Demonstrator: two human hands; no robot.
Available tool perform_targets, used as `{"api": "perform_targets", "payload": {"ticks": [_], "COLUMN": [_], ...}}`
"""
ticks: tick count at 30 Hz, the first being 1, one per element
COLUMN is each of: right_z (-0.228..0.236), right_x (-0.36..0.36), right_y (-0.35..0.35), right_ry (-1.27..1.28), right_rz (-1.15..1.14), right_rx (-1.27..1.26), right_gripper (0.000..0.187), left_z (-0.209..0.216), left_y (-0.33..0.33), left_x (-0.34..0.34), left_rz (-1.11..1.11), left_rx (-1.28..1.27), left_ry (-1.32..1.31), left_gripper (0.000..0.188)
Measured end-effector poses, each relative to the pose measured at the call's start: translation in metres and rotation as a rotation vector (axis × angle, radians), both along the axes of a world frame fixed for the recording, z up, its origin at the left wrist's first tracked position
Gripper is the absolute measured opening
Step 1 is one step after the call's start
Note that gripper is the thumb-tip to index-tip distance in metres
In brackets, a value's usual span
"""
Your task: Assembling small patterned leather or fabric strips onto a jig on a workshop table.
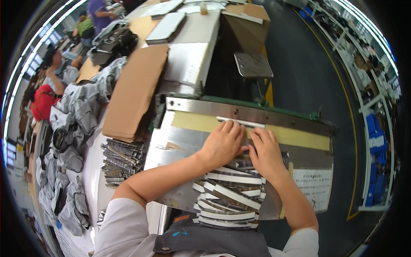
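A white strip (pixel 240 122) lies along the steel bar (pixel 192 106) at the tabletop's (pixel 160 150) far edge. Left hand (pixel 223 143): fingers together, at the strip. Right hand (pixel 266 155): fingers bent, thumb apart, near its right end. Clamping cannot be told. More strips (pixel 231 195) lie heaped at the near edge.

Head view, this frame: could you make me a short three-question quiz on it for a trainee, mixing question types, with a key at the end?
1. Multiple choice: what lies at the fingertips of the left hand and the right hand?
A) a blue bin
B) a white strip
C) a stool

2. True or false: the brown cardboard stack is on the left side of the metal plate.

3. Fill the gap: the loose pile between the hands and the dark apron is made up of light and dark ____.

Key: 1. B; 2. true; 3. strips
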State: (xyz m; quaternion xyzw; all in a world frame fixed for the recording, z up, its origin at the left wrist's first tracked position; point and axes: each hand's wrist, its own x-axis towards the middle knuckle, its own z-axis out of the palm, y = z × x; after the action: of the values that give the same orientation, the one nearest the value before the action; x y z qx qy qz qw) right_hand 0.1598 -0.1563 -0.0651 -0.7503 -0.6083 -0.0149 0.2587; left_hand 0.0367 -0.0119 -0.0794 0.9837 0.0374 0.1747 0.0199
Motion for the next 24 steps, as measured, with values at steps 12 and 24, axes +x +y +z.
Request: {"api": "perform_targets", "payload": {"ticks": [12,24], "right_z": [0.002,-0.005], "right_x": [0.0,-0.001], "right_y": [-0.002,0.003], "right_ry": [-0.031,-0.157], "right_rz": [0.14,0.001], "right_rx": [0.041,-0.03], "right_gripper": [0.05,0.047], "left_z": [0.0,0.009], "left_y": [0.011,0.011], "left_x": [-0.003,-0.003], "left_rz": [-0.212,-0.097], "left_rx": [-0.178,-0.076], "left_ry": [-0.064,-0.026], "left_gripper": [0.022,0.044]}}
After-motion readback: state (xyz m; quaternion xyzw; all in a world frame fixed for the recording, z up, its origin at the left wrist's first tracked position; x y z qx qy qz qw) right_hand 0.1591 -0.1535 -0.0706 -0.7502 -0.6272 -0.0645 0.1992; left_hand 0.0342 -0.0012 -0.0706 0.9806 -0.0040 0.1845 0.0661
